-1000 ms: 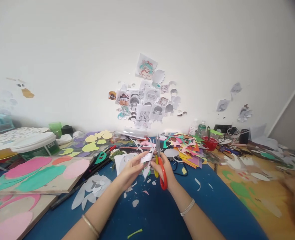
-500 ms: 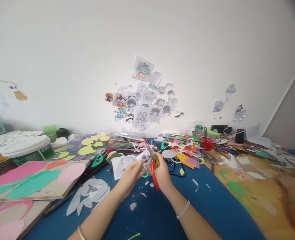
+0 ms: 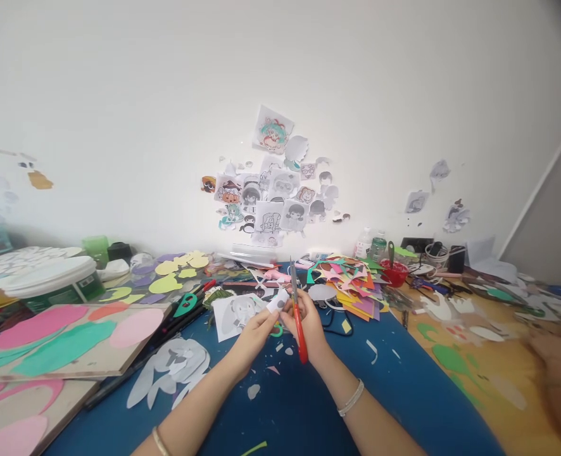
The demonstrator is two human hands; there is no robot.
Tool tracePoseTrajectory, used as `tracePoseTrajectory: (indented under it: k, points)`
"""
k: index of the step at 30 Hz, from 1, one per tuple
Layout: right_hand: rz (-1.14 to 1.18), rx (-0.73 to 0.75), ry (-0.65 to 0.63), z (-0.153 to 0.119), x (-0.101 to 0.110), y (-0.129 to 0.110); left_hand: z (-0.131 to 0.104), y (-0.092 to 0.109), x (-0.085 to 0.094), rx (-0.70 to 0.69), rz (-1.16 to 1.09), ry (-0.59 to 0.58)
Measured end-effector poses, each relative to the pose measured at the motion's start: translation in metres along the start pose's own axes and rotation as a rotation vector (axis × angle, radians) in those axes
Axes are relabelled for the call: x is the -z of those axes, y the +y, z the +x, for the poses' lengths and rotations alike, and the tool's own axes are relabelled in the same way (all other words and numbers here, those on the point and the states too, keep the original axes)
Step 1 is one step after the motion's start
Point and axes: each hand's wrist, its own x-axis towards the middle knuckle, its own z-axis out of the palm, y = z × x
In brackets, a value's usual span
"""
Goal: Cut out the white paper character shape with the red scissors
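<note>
My left hand (image 3: 258, 330) pinches a small piece of white paper (image 3: 277, 302) with dark grey spots printed on it. My right hand (image 3: 309, 323) is wrapped round red-handled scissors (image 3: 301, 335), whose blades point up and away from me, just right of the paper. The fingertips of both hands meet close to the paper's lower edge. Behind my left hand lies a printed drawing sheet (image 3: 233, 313) of a grey character. Grey-white paper cutouts (image 3: 173, 367) form a loose pile on the blue mat (image 3: 280, 405) to the left.
Coloured paper scraps (image 3: 351, 282) heap up behind my right hand. Boards with foam shapes (image 3: 71, 342) and a white-lidded tub (image 3: 52, 278) stand left. A red cup (image 3: 394, 272) sits at back right. Another person's hand (image 3: 558, 361) shows at the right edge.
The scissors have swung more upright and off the paper, to its right. The spotted paper has shifted slightly and turned in my fingers.
</note>
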Motion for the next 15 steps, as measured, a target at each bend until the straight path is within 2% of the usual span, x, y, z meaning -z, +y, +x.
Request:
tracePoseTrajectory:
  k: [2,6,8,11,12,15]
  points:
    - [0.002,-0.019,-0.005,-0.001,-0.001,-0.003,0.0,0.0,-0.001,-0.002,0.003,0.028]
    - [-0.005,-0.05,0.001,-0.001,0.002,-0.007,0.006,-0.002,0.006,-0.013,0.092,0.001]
    - [-0.024,-0.065,-0.025,0.001,0.005,-0.005,0.01,-0.003,0.013,-0.076,0.211,0.094]
    - [-0.1,-0.062,-0.083,0.001,0.009,0.0,0.013,-0.001,0.023,-0.249,0.435,0.303]
    - [-0.131,-0.055,-0.102,0.001,0.009,0.001,0.013,0.001,0.025,-0.304,0.502,0.334]
    - [-0.199,-0.031,-0.13,0.0,0.009,0.005,0.011,0.008,0.029,-0.351,0.606,0.278]
